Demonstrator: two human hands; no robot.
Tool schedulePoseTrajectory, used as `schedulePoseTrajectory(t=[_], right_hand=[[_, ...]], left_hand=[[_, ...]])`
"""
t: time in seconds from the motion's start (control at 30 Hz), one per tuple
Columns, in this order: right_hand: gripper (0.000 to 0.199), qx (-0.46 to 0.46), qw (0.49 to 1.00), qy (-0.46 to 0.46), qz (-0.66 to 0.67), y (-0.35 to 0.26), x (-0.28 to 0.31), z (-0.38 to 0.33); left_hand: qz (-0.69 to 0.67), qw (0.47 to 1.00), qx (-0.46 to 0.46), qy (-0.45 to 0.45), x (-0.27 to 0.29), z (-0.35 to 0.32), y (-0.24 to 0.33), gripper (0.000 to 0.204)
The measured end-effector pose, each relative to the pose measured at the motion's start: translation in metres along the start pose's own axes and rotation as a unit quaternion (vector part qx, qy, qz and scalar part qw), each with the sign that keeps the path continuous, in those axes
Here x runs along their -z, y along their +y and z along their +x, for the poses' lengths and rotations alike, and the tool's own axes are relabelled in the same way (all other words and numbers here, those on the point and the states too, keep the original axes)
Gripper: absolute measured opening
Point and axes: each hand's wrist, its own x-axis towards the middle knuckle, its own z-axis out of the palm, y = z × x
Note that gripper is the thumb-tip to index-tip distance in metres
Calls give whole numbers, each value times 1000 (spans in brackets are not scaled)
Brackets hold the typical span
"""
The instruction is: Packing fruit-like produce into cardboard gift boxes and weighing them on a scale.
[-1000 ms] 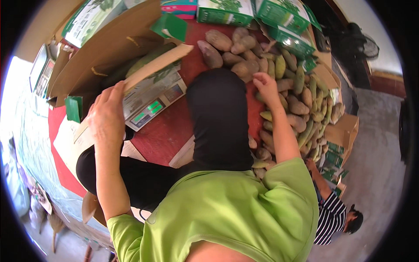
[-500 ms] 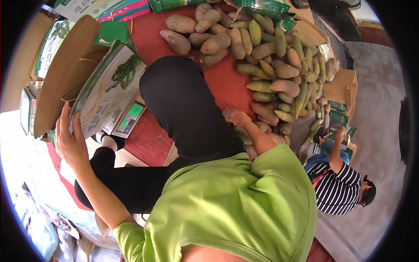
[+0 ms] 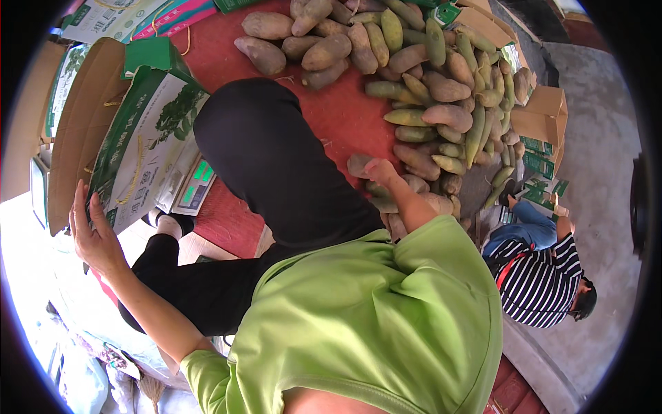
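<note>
The left hand [image 3: 98, 243] stretches out, carton [image 3: 148, 148] edge between thumb and fingers, grip unclear; the right hand [image 3: 383, 172] curls round a tuber [image 3: 358, 165].

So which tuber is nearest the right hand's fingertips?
The stubby greyish-brown tuber right at the right hand's fingertips, beside the black trouser leg; the others lie farther from those fingertips.

Left hand [image 3: 96, 234] at the near edge of a white-and-green printed carton [image 3: 153, 141], thumb and fingers spread. Up and right of that hand, a digital scale [image 3: 189, 196], green readouts lit, just beside the carton. Right hand [image 3: 383, 172] grasps a brown tuber [image 3: 358, 165]. Above and right of it, heaped long brown and green produce [image 3: 449, 117]; farther right, lower, a co-worker [image 3: 534, 286], striped shirt.
</note>
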Motion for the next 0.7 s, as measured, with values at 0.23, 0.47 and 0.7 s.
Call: schedulePoseTrajectory(t=[0.23,0.47,0.7], right_hand=[[20,106,985,113,-75,-1,28,-19],[23,-51,905,250,-341,-6,110,-60],[23,-85,862,181,-467,48,151,-63]], left_hand=[[0,1000,2,-5,1,2,-6,28],[-1,1000,22,-4,0,0,-8,28],[-9,999,32,0,-3,0,-1,25]])
